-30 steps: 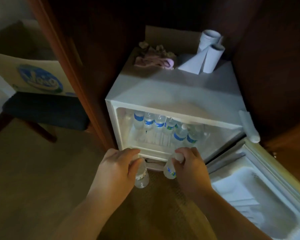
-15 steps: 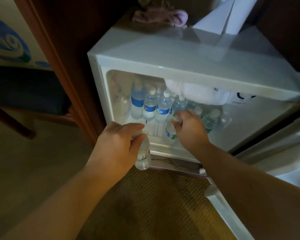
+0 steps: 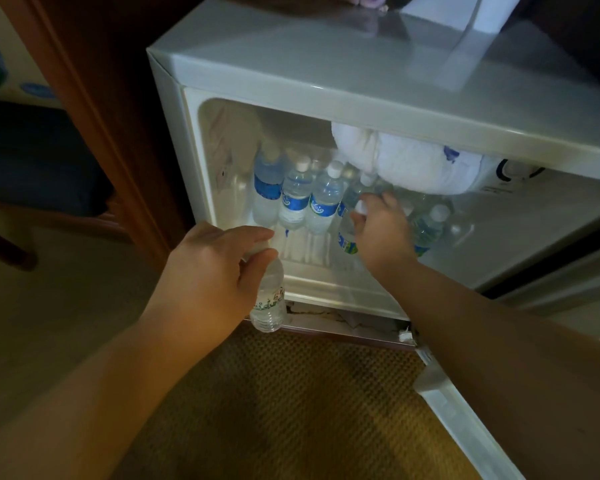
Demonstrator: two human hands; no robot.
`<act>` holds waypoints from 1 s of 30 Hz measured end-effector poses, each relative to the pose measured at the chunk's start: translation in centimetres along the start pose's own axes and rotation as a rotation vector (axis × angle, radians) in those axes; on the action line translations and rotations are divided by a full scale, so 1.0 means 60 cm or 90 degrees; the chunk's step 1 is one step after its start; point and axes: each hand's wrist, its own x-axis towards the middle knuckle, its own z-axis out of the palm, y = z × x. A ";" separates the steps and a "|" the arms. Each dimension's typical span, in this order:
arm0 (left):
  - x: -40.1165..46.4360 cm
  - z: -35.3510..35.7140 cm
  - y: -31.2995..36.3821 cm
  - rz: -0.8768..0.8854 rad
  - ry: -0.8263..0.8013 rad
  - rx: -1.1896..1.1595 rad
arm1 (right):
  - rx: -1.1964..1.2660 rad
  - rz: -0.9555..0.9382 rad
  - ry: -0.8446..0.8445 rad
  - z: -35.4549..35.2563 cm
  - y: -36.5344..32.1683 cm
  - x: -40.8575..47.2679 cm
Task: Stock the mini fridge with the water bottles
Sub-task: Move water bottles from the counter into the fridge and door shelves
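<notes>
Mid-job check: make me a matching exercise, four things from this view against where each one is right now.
Things:
1. left-hand bottle
2. right-hand bottle
3. frost lump
4. fridge door

Places:
A. under the fridge ceiling, above the bottles
B. swung open, lower right
C. outside the fridge, before its bottom edge
D. inside, right of the standing blue-label row

Pairs: 1-C, 2-D, 3-A, 4-B
</notes>
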 end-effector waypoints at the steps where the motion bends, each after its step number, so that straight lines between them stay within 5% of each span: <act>1: 0.001 0.000 0.000 0.002 -0.001 -0.001 | -0.008 -0.006 0.005 0.002 0.000 0.002; 15: 0.021 -0.003 0.007 -0.029 -0.027 -0.018 | 0.096 0.021 0.063 -0.020 -0.005 -0.056; 23: 0.073 0.024 0.017 -0.052 -0.024 -0.012 | 0.047 -0.246 0.444 -0.261 -0.042 -0.104; 30: 0.132 0.074 0.022 -0.095 -0.027 -0.010 | -0.140 -0.101 0.323 -0.313 0.000 -0.026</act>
